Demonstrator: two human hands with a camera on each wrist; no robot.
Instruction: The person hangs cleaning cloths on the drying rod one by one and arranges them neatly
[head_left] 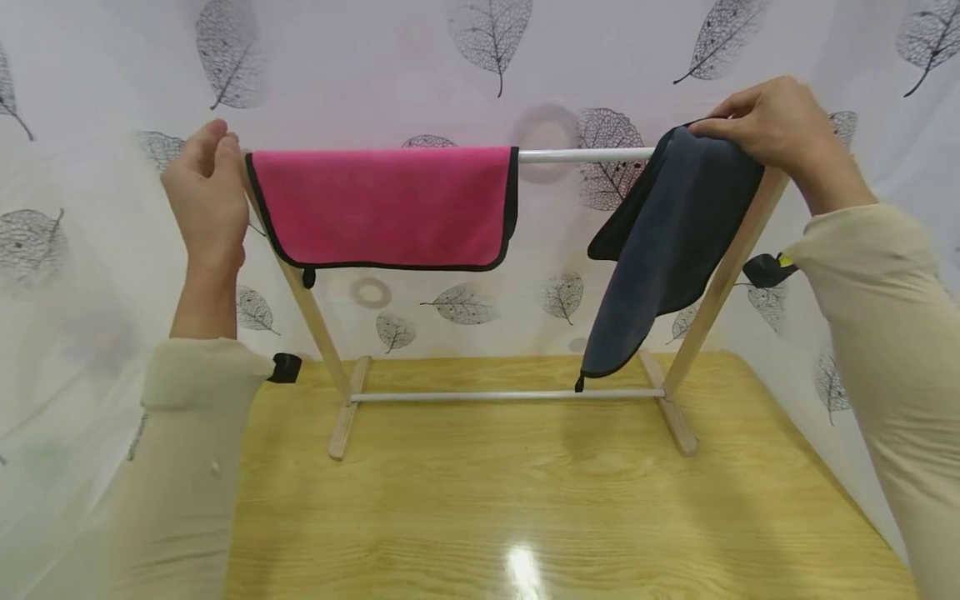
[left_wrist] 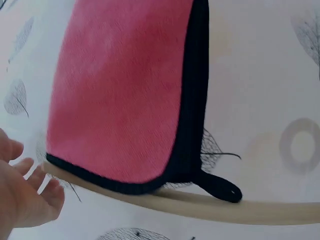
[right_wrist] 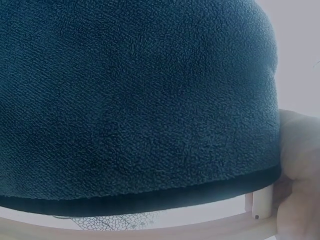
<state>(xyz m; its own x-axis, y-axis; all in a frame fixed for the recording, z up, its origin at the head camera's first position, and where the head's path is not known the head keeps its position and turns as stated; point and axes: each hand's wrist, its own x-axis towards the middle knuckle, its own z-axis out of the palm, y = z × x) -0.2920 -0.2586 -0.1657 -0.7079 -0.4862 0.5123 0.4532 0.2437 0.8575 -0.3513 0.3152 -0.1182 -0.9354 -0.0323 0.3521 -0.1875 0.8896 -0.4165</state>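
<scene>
A pink cloth [head_left: 386, 210] with black edging hangs folded over the left part of a rack's white top bar [head_left: 585, 156]; its small black loop [left_wrist: 220, 187] dangles at one corner. Beside the rack's left end, my left hand [head_left: 204, 196] is raised with loosely bent fingers, holding nothing. In the left wrist view, those fingers [left_wrist: 51, 196] are close to the cloth's folded corner; contact is unclear. At the bar's right end, my right hand [head_left: 783, 125] pinches the upper edge of a dark blue cloth [head_left: 648, 250], which drapes unevenly and slants down to the left.
The rack's wooden posts [head_left: 738, 250] stand on wooden feet [head_left: 345, 429], joined by a lower white bar [head_left: 480, 396]. It stands towards the back of a yellow wood-grain table [head_left: 480, 500]. Behind hangs a white curtain [head_left: 465, 317] printed with leaves.
</scene>
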